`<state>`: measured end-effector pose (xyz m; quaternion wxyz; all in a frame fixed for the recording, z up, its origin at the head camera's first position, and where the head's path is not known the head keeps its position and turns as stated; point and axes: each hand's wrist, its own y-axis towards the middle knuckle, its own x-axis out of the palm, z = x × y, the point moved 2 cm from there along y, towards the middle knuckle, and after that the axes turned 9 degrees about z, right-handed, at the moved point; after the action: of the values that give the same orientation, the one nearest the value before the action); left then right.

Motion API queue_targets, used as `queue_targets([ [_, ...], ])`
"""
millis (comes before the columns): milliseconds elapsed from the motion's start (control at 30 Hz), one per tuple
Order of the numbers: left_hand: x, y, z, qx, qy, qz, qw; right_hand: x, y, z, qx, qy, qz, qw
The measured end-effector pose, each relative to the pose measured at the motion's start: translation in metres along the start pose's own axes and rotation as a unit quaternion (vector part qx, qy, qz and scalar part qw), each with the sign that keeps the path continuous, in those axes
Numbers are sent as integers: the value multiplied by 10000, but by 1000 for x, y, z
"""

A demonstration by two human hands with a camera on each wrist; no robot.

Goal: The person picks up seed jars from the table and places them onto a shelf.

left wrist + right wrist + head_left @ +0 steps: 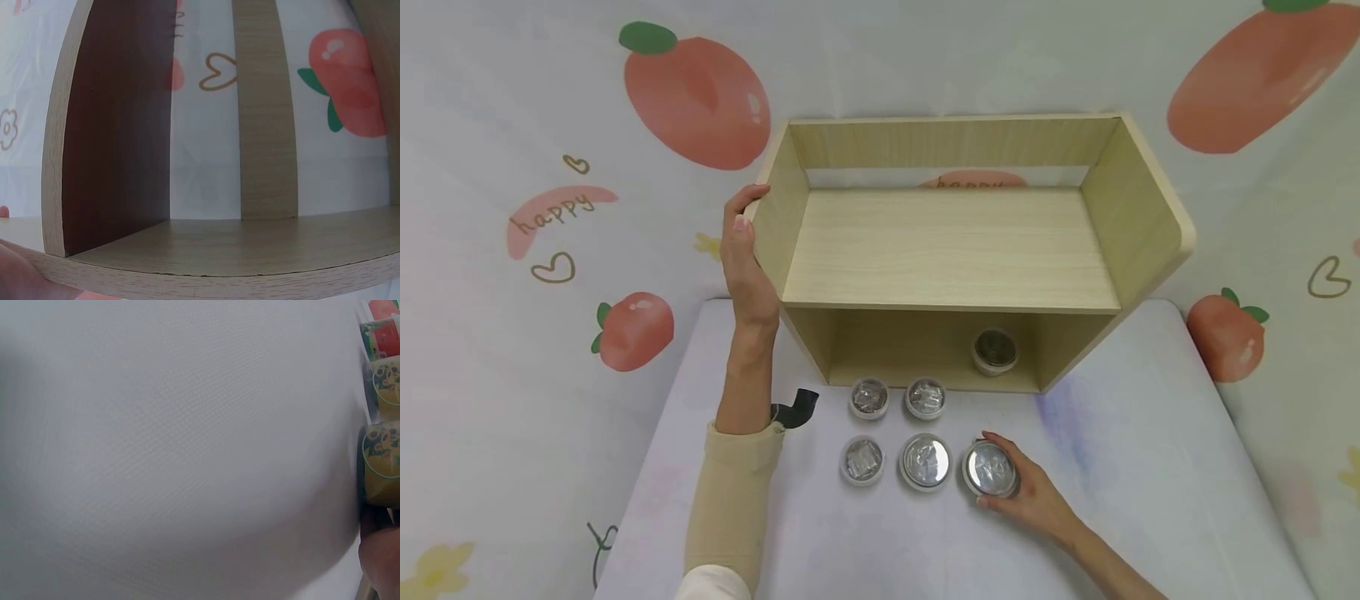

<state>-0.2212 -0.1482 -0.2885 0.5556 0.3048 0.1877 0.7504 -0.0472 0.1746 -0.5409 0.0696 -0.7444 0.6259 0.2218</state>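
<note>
My left hand (749,267) grips the left side panel of a pale wooden two-level shelf (955,246), its fingers bent over the panel's edge. Part of that hand (25,278) shows at the lower left of the left wrist view, against the wood. At the front right, my right hand (1033,496) holds a round can (991,468) with a shiny top between thumb and fingers. A sunflower label shows on a can (382,465) beside the thumb in the right wrist view. To its left stands another shiny-topped can (926,462).
One dark-topped can (996,351) stands in the shelf's lower level, towards the right. Smaller tubs stand in front: one (869,398), one (926,398) and one (862,461). A black curved object (797,408) lies by the left forearm. A patterned cloth hangs behind.
</note>
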Motion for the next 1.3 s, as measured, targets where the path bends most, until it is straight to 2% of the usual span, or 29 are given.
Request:
queue_targets([
  [167, 1, 0, 1, 26, 97, -18, 9999, 1, -1, 6, 77, 80, -10, 9999],
  [300, 2, 1, 1, 22, 91, 10, 10000, 3, -2, 22, 181, -125, -62, 9997],
  [433, 2, 0, 2, 166, 271, 62, 9995, 3, -1, 32, 319, -289, -139, 9990],
  [533, 3, 0, 2, 210, 442, 130, 9987, 0, 2, 29, 394, -295, -202, 9986],
  [733, 3, 0, 3, 244, 556, 182, 9980, -9, 14, -1, 205, -115, -371, 9990],
  [867, 3, -1, 4, 291, 617, 196, 9975, -15, 21, -13, 275, -62, -465, 9985],
  [1000, 3, -1, 3, 338, 581, 200, 9975, -17, 25, -12, 261, 94, -532, 9982],
  [1133, 3, -1, 2, 387, 575, 206, 9974, -16, 27, 0, 138, 188, -542, 9983],
  [1300, 2, -1, 1, 385, 609, 189, 9972, -16, 31, 13, 100, -44, -419, 9991],
])
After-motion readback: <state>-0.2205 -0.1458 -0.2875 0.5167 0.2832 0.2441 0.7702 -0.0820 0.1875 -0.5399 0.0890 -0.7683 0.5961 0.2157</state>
